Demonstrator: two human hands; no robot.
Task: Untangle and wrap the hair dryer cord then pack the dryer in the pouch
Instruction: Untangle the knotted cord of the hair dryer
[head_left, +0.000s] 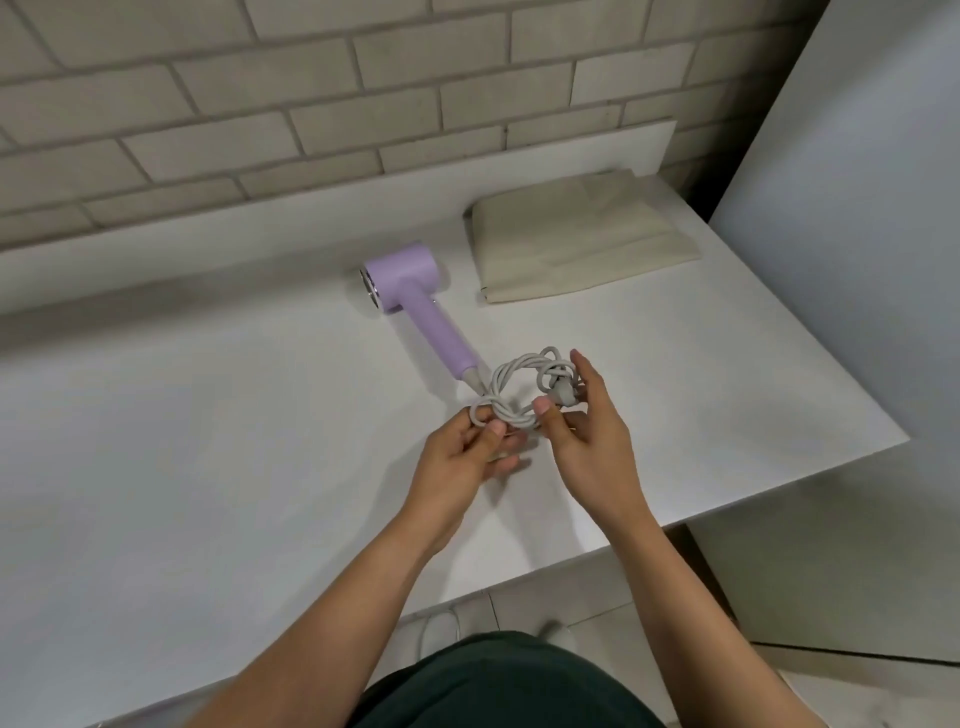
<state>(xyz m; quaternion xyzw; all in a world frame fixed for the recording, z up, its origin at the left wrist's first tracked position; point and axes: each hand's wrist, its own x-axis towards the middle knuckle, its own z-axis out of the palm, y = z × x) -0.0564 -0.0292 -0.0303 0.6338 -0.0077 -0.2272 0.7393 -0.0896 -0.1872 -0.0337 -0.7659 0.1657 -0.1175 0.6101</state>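
Hair dryer cord (519, 374), knotted, held just above the tabletop (208, 415): loop pinched in left hand (462, 452), plug end pinched in right hand (587, 431), likely for teasing tangles apart.

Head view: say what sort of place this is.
Probably a plain indoor room, home or test setup: a white table against a pale brick-pattern wall, bearing a lilac hair dryer and folded beige pouch. Left hand and right hand grip the dryer's cord.
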